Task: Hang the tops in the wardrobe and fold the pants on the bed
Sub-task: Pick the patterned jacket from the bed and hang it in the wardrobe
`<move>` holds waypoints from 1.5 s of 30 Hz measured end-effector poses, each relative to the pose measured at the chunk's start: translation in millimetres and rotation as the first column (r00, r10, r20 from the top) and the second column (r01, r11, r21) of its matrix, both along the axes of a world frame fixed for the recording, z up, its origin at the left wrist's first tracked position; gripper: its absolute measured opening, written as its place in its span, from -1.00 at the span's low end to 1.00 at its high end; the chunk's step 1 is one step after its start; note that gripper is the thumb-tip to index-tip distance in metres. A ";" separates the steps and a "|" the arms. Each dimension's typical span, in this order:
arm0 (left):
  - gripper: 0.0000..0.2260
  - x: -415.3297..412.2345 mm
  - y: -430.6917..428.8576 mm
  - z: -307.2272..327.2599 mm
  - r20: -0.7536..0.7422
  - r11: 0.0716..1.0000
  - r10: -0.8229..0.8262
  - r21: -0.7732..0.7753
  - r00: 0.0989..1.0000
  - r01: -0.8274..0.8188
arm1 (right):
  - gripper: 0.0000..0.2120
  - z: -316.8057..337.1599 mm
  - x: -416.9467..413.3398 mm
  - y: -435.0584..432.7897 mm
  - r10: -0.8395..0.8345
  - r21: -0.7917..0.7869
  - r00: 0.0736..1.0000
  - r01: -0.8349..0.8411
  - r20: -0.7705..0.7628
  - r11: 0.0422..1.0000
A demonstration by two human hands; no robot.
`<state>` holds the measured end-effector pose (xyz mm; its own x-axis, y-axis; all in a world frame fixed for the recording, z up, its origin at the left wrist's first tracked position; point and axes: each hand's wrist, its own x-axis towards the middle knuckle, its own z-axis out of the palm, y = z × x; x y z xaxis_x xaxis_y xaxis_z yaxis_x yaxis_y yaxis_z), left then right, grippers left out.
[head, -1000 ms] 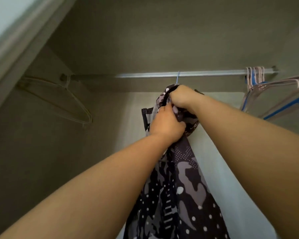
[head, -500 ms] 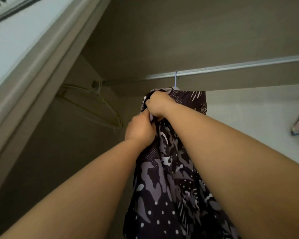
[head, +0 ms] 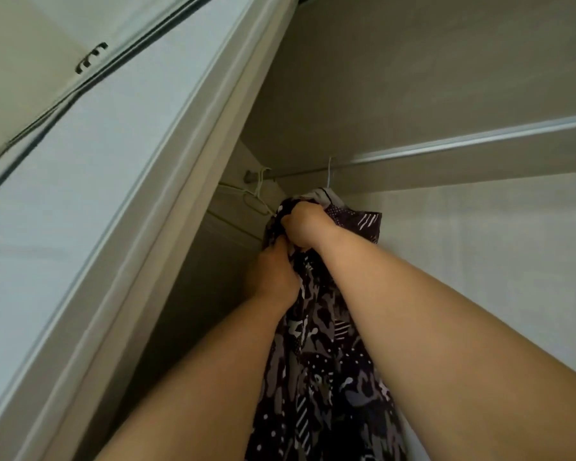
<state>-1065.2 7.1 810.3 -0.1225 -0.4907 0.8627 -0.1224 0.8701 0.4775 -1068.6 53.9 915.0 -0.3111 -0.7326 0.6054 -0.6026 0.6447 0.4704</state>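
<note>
Left hand (head: 273, 277) and right hand (head: 305, 227) both grip top (head: 320, 361) at collar; settle shoulders evenly on hanger (head: 328, 174), check hook seats over rod (head: 446, 146).

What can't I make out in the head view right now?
- Hanger shoulders: head view, under the patterned top and right hand; only the hook shows.
- Grip of the left hand: fingertips buried in fabric.
- Top's hem: cut by the bottom edge.
- Right end of the rail: past the right edge.
</note>
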 end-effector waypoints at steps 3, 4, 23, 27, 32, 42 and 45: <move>-0.58 -0.7 -14.4 -2.6 0.032 0.997 0.061 0.038 0.998 -0.062 | -0.48 -2.8 -2.1 -10.8 0.023 -0.021 0.999 -0.022 0.033 1.000; -0.55 -0.4 -17.3 -3.7 0.038 0.997 0.069 0.044 0.997 -0.071 | -0.49 -5.0 -0.8 -12.1 0.031 -0.019 0.999 -0.030 0.028 0.999; -0.12 19.2 38.5 -49.9 0.065 0.892 0.410 -0.236 0.910 -0.385 | -0.61 -90.8 -15.1 52.2 0.672 -0.639 0.741 -0.523 -0.014 0.564; -0.15 38.2 64.0 -78.4 0.208 0.764 0.616 -0.393 0.760 -0.512 | -0.61 -135.7 -19.6 80.9 0.605 -0.602 0.796 -0.482 0.001 0.637; -0.35 64.2 90.1 -129.4 0.262 0.721 0.658 -0.488 0.706 -0.492 | -0.55 -197.3 -17.3 111.6 0.583 -0.547 0.804 -0.438 0.115 0.713; -0.46 167.8 139.2 -256.8 0.340 0.652 0.735 -0.590 0.586 -0.476 | -0.52 -323.9 21.8 155.6 0.688 -0.637 0.720 -0.490 0.089 0.595; -0.50 208.3 146.2 -292.7 0.366 0.644 0.749 -0.598 0.552 -0.477 | -0.54 -364.2 48.5 158.6 0.729 -0.602 0.683 -0.570 0.032 0.560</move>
<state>-856.9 153.3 517.6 -0.4235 -0.2737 0.8636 -0.8092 0.5428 -0.2249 -1020.1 212.4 550.8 -0.0716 -0.3990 0.9141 -0.9938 0.1063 -0.0315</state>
